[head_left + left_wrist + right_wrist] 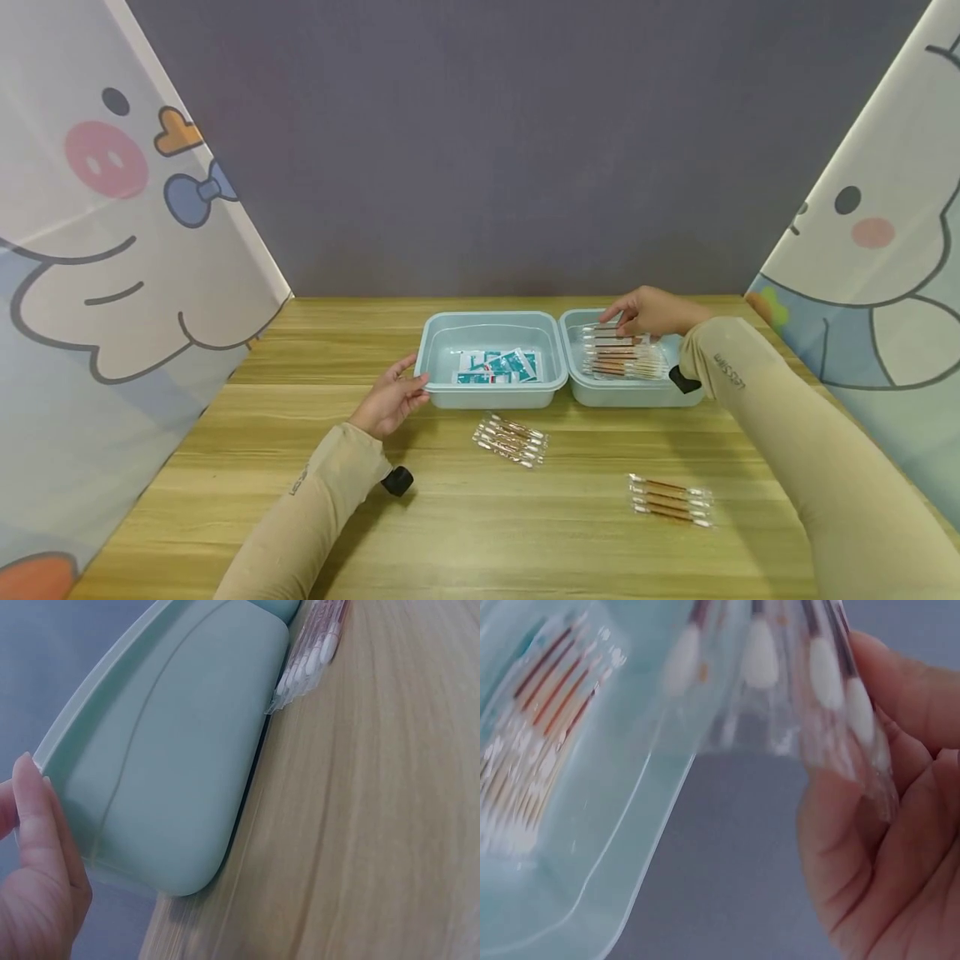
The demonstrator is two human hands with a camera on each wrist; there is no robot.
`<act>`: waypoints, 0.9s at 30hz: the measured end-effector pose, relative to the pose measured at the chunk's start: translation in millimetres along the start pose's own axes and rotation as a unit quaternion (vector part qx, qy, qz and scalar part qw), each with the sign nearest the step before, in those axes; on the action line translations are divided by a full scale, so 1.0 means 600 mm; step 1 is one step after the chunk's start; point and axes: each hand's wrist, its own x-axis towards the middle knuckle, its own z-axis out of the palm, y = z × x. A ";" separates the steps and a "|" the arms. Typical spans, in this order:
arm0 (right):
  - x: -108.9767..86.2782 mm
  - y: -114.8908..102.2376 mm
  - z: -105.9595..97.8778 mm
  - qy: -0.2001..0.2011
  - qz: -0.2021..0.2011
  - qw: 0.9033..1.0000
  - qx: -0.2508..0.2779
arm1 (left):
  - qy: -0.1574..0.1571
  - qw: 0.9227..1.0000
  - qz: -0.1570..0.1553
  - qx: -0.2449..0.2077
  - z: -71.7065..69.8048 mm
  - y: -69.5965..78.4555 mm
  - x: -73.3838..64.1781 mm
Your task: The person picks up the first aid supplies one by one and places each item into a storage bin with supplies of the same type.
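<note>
My left hand [390, 400] pinches the left rim of a pale blue plastic bin [491, 400] between thumb and fingers. Inside lie several flat teal-and-white sachets [513, 364]. Over a second, similar bin [637, 396] on the right, my right hand [656, 312] pinches a clear pack of cotton swabs [761, 656] with brown liquid in the sticks. White swab tips and clear film show large in the right wrist view. Below that pack, more swab packs [551, 682] rest on the bin floor, some sticks brown and others pale.
One clear pack of brown cotton swabs [512, 439] lies on the wooden table [525, 533] in front of the left bin. Another swab pack [670, 500] is nearer the front right. A grey panel [525, 167] stands behind, with printed cartoon cloths at both sides.
</note>
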 end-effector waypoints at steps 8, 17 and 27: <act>0.024 0.012 -0.017 -0.009 -0.001 0.999 -0.035 | 0.012 1.000 0.002 0.004 -0.004 -0.003 -0.006; 0.056 0.023 -0.017 -0.012 0.029 0.999 -0.039 | 0.006 1.000 0.013 0.019 -0.002 -0.008 -0.003; 0.080 0.046 -0.011 -0.014 0.060 0.998 -0.007 | 0.017 1.000 0.011 0.016 0.005 -0.015 0.000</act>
